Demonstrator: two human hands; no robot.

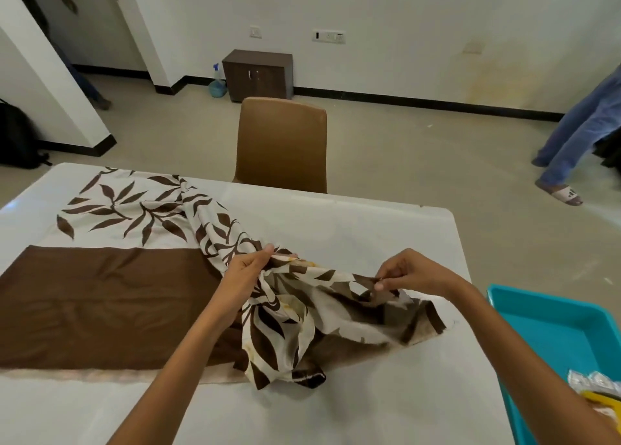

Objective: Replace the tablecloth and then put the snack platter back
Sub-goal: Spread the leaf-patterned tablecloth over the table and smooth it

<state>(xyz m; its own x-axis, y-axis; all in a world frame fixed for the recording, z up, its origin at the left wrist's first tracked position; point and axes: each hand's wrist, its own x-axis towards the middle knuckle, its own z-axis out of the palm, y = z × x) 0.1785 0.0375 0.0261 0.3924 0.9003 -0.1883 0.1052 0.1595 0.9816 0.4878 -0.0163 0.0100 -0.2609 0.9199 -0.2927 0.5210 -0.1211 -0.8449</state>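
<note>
White walls and a beige floor frame a white table (353,229) that fills the lower half of the view. On its left part lies the cloth (111,276), cream with brown leaves at the far side and a plain brown band nearer the person; that part lies flat, while its right part is gathered and rumpled near the table's middle. The left hand (247,269) grips a bunched fold of the cloth, thumb on top and fingers curled under it. The right hand (403,274) pinches another edge of the cloth between thumb and fingertips, a little to the right, and the stretch between the two hands is raised off the table. Yellowish stains show on the crumpled part.

At the right edge of the table sits a teal tray (551,320), well apart from the cloth, with a silver packet (593,382) and something yellow in its near corner.

Beyond the table stands a brown chair (281,145), pushed close to the far edge. Against the wall are a small dark cabinet (258,74) and a spray bottle (216,83) just beside it. A person's legs (578,135) in jeans and sandals show at the right.
</note>
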